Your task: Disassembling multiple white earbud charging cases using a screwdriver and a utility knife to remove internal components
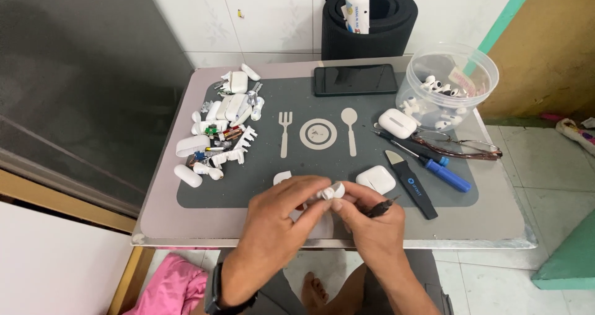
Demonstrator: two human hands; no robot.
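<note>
Low in the centre of the frame, a person's left hand (pixel 282 213) and right hand (pixel 365 219) meet over the near edge of a small table (pixel 496 228), both pinching a small white earbud (pixel 331 192) between thumb and fingertips. The right hand also grips a thin dark tool (pixel 381 208), its tip pointing toward the right of the frame.

The earbud looks very light, a smooth hard plastic shell that is likely slippery and easy to crack at its seam. The rounded body held from opposite sides appears the safest place to grip, with the narrow stem spared from any bending force.

A grey placemat (pixel 372 113) covers most of the tabletop. At left centre lies a heap of opened white cases and loose parts (pixel 220 135). Two white charging cases (pixel 375 179) sit just right of the hands and further up. A blue-handled screwdriver (pixel 443 174), a black pry tool (pixel 412 191) and a pair of glasses (pixel 462 146) crowd the right side, under a clear plastic tub (pixel 489 73) of earbuds at upper right. A black phone (pixel 354 79) lies at top centre.

Open room remains in the middle of the mat. The table's near edge runs directly beneath the hands, so a dropped piece could fall to the tiled floor (pixel 496 284).
</note>
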